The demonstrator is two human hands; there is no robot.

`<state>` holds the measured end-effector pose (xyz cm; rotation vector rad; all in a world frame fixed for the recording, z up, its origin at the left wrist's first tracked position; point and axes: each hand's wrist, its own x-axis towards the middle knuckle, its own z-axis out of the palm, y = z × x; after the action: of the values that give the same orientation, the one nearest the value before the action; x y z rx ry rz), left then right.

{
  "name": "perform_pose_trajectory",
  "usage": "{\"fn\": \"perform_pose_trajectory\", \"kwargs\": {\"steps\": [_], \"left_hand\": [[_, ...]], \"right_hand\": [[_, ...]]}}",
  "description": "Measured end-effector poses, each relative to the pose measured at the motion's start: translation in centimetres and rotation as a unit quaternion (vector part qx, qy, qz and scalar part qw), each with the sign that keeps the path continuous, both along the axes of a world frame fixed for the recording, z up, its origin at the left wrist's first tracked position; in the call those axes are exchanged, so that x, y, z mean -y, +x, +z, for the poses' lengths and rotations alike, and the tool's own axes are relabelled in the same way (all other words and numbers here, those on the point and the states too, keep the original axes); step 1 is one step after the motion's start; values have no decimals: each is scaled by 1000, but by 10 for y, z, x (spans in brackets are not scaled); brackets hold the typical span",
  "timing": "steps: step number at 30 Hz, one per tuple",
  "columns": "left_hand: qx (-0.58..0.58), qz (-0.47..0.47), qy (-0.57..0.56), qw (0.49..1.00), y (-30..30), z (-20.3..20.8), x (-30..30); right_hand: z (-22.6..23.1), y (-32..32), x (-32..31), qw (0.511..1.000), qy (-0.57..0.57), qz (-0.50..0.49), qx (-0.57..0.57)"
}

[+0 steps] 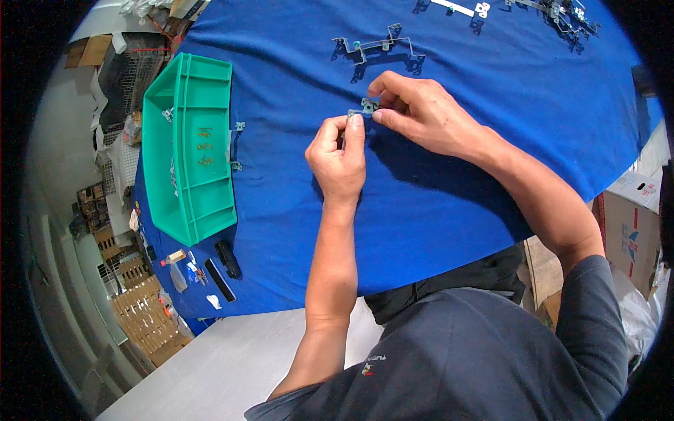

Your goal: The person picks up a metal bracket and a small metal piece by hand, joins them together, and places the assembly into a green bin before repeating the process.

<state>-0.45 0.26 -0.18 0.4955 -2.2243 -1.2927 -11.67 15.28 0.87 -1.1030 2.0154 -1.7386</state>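
Note:
Between my two hands is a small metal bracket [368, 106] with a holed, bent end, raised over the blue cloth. My left hand [337, 158] is closed, pinching the bracket's near end between thumb and fingers. From the right, my right hand [439, 118] reaches across with curled fingers, its thumb and fingertips closed at the bracket's other end. Whether a second small part sits in those fingertips is too small to tell. Just beyond my hands, an assembled wire-like metal bracket frame [382, 46] lies on the cloth.
A green plastic bin [184, 154] stands on its side at left, with metal pieces inside. Another bracket [236, 166] lies beside it. Dark metal parts [562, 17] are heaped at far right. A black bar-shaped object [220, 279] lies near left. A cardboard box [632, 228] stands at right.

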Motion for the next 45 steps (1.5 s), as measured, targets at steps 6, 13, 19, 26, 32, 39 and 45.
{"fn": "perform_pose_trajectory", "kwargs": {"steps": [6,13,19,26,32,39,45], "left_hand": [[-32,-51,-114,992,-2,2,-1],[-26,21,69,997,2,0,-1],[-26,-3,69,997,2,0,1],[-27,-11,91,995,2,1,1],[-22,-12,45,999,5,-6,6],[-9,9,32,999,2,-3,2],[18,-7,-19,1000,-2,3,-2]], "right_hand": [[-3,-4,0,988,-45,-46,-144],[8,-6,-5,986,72,34,148],[6,-6,-4,991,82,47,91],[4,-4,-4,996,73,24,37],[-1,-3,-2,997,71,27,-8],[-4,-1,1,999,29,-8,-29],[-9,-9,-3,994,-3,-2,-108]]}}
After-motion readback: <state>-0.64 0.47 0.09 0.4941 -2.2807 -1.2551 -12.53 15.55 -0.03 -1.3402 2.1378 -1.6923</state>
